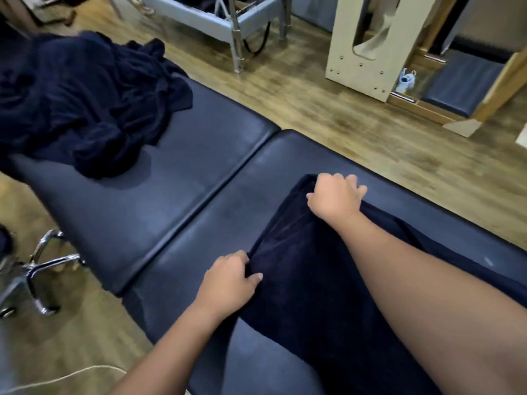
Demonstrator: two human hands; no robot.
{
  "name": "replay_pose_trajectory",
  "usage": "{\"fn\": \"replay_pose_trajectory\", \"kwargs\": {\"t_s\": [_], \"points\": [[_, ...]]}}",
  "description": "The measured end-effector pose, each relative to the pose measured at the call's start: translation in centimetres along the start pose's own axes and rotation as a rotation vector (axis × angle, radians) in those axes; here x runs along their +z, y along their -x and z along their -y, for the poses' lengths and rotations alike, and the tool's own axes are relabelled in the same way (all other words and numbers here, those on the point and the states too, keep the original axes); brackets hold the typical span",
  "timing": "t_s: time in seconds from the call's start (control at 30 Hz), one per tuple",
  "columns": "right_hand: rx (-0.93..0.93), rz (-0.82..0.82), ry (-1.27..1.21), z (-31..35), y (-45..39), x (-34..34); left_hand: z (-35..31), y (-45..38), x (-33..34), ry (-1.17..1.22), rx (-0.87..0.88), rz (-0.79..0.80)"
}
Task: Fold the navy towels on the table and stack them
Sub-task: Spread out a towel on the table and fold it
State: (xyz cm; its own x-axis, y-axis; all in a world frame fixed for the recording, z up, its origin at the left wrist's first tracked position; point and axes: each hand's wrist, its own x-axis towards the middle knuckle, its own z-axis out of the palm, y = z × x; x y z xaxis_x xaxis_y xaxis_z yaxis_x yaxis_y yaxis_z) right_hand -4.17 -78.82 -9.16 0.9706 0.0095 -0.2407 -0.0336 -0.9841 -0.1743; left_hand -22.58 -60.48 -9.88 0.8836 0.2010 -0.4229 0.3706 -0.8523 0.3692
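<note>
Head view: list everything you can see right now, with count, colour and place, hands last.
towel being folded: one, navy, spread on the near table section under both hands.
towel pile: one heap, navy, unfolded, on the far-left table section; number of towels cannot be told.
table: one, dark blue padded, two sections with a seam between.
floor: wood-look brown, around the table.
chair base: one, chrome, lower left on the floor.
cream panel: one, upright, upper right.
grey metal frame: one, top centre.
left hand: grips the towel's near edge.
right hand: grips the towel's far corner.
</note>
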Motion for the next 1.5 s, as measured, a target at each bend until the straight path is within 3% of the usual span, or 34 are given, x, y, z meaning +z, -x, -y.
{"fn": "replay_pose_trajectory", "kwargs": {"t_s": [0.2, 0.3, 0.4, 0.57, 0.7, 0.97, 1.27, 1.4, 1.5], "points": [[0.087, -0.144, -0.381, 2.3, -3.6, -0.9, 1.8, 1.0, -0.2, 0.336, -0.015, -0.011], [0.102, -0.065, -0.304, 2.4, -4.4, 0.4, 3.2, 1.7, -0.4, 0.220, -0.018, 0.074], [0.009, -0.013, -0.227, 1.7, -3.7, 1.4, 4.1, 2.0, -0.6, -0.057, -0.012, -0.003], [-0.150, 0.012, -0.050, 1.4, -2.9, 1.0, 4.2, 2.5, 0.1, 0.023, -0.068, -0.050], [-0.305, 0.146, 0.120, 1.4, -2.4, 0.3, 4.3, 2.6, 0.6, 0.001, -0.041, -0.087], [-0.405, -0.173, 0.198, 0.0, -0.2, -0.2, 2.7, 3.1, -0.4, 0.274, -0.004, 0.015], [-0.268, -0.219, 0.155, -7.2, 5.1, -5.5, -3.2, 8.6, -1.8, 0.425, 0.356, 0.255], [-0.089, -0.306, 0.208, -12.5, 8.3, -8.2, -7.6, 11.4, 0.6, 0.377, 0.466, 0.303], [0.029, -0.269, 0.162, -16.5, 10.6, -9.7, -11.7, 13.7, 3.2, 0.349, 0.530, 0.317]]}}
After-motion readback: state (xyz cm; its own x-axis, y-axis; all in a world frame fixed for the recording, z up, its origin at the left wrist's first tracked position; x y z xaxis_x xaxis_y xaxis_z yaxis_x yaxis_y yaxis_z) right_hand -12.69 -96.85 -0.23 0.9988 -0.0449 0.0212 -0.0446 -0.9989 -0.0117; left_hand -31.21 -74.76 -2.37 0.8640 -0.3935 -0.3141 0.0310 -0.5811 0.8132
